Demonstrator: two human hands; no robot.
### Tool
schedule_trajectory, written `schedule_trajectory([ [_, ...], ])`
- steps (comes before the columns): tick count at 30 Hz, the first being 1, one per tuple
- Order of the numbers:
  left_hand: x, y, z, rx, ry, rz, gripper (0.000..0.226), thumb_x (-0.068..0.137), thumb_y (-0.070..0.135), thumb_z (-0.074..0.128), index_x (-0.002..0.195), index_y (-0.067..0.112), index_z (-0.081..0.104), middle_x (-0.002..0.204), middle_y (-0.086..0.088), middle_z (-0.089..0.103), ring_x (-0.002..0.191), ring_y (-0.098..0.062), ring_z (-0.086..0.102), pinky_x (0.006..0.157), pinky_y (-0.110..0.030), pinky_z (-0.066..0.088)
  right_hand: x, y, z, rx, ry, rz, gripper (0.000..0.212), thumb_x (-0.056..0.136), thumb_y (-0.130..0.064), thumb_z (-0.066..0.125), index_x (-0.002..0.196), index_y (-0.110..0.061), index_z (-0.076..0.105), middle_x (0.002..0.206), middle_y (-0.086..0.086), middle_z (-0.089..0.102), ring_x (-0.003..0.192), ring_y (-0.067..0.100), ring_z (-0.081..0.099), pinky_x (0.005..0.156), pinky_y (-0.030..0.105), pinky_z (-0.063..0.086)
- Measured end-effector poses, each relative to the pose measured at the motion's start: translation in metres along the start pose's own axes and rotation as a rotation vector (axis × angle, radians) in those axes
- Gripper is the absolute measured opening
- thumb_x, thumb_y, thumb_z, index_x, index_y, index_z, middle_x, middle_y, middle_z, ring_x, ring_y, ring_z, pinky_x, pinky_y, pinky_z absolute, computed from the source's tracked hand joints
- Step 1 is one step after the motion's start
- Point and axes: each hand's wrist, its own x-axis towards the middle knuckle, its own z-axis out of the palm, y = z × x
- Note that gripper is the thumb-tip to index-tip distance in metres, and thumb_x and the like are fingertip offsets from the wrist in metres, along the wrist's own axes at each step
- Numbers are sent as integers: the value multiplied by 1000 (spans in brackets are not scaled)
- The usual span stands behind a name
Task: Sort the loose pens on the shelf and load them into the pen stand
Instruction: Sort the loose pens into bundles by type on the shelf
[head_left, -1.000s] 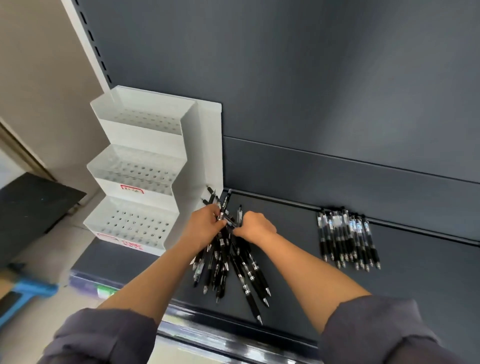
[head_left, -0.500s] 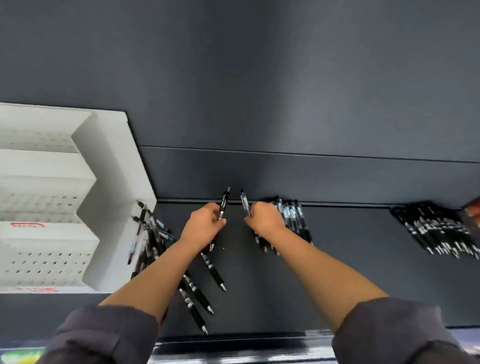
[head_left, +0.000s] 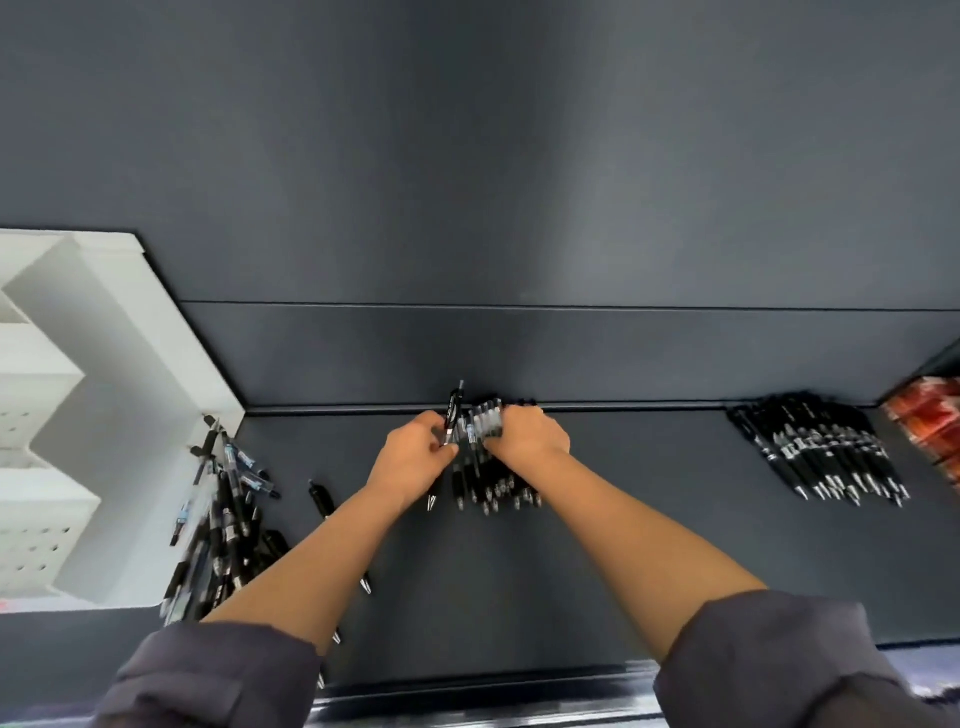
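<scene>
One pen (head_left: 453, 415) is pinched in the left grip (head_left: 415, 457), its long axis running front to back, clicker toward the back wall, tip toward the shelf (head_left: 623, 561) edge. Just right of it, a parallel row of pens (head_left: 491, 480) is clasped by the right grip (head_left: 527, 439).

Matte dark-grey back panel (head_left: 467, 156) — softly lit — above matching shelf (head_left: 623, 545)

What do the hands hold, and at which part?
The left hand pinches one black pen at mid-barrel. The right hand grips a pen bundle near its upper ends.
</scene>
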Motion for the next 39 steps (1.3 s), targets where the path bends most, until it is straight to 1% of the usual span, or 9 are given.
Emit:
schedule_trajectory([
  [2, 5, 8, 4, 8, -31, 33, 14, 86, 19, 63, 93, 19, 51, 65, 8, 51, 73, -17, 51, 64, -24, 34, -4, 7, -7, -10, 32, 5, 18, 89, -31, 51, 96, -17, 60, 103, 5, 63, 91, 29, 61, 65, 31, 40],
  [8, 20, 53, 30, -22, -113, 174, 24, 85, 17, 64, 107, 12, 56, 70, 6, 52, 79, -22, 56, 68, -26, 37, -28, 51, -30, 40, 73, 67, 30, 90, -41, 51, 107, -17, 58, 113, 7, 62, 105, 31, 59, 76, 35, 44],
  [13, 20, 105, 75, -75, -210, 335, 48, 86, 16, 62, 129, 23, 40, 66, 5, 51, 67, -15, 53, 66, -26, 37, -52, 116, -49, 72, 100, 148, 34, 91, -42, 51, 115, -19, 56, 123, 6, 53, 114, 31, 52, 85, 39, 44],
  [17, 21, 143, 119, -37, -306, 417, 34, 88, 18, 59, 120, 23, 48, 66, 5, 48, 66, -13, 49, 61, -25, 36, -62, 176, -57, 96, 125, 236, 34, 93, -40, 49, 118, -18, 56, 122, 8, 51, 114, 31, 52, 88, 40, 44],
  [24, 25, 220, 213, -24, -352, 380, 26, 91, 20, 56, 116, 15, 51, 86, -4, 54, 77, -27, 57, 70, -30, 45, -60, 292, -76, 118, 161, 278, 30, 93, -34, 49, 116, -16, 57, 124, 7, 51, 112, 31, 53, 84, 39, 46],
  [28, 32, 263, 273, 1, -294, 267, 22, 90, 21, 57, 111, 15, 53, 85, -5, 57, 76, -20, 57, 71, -30, 46, -46, 357, -87, 128, 167, 232, 26, 94, -31, 47, 111, -15, 58, 120, 9, 53, 107, 30, 56, 74, 36, 44],
  [34, 48, 298, 323, 18, -191, 110, 25, 89, 21, 58, 113, 17, 52, 79, -3, 58, 72, -20, 55, 66, -27, 43, -23, 412, -95, 147, 176, 150, 23, 94, -29, 45, 104, -15, 61, 110, 7, 55, 97, 31, 59, 74, 36, 45],
  [37, 59, 308, 331, 57, -172, 80, 34, 89, 22, 57, 121, 16, 50, 92, -8, 63, 81, -22, 57, 69, -27, 42, -12, 426, -99, 157, 166, 107, 22, 94, -30, 46, 104, -17, 60, 109, 5, 54, 97, 30, 59, 75, 35, 44],
  [39, 62, 312, 334, 108, -170, 76, 40, 89, 23, 59, 127, 15, 48, 107, -11, 61, 96, -25, 59, 76, -31, 45, -5, 431, -100, 155, 158, 83, 22, 94, -31, 47, 106, -18, 60, 110, 5, 54, 98, 29, 58, 75, 35, 44],
])
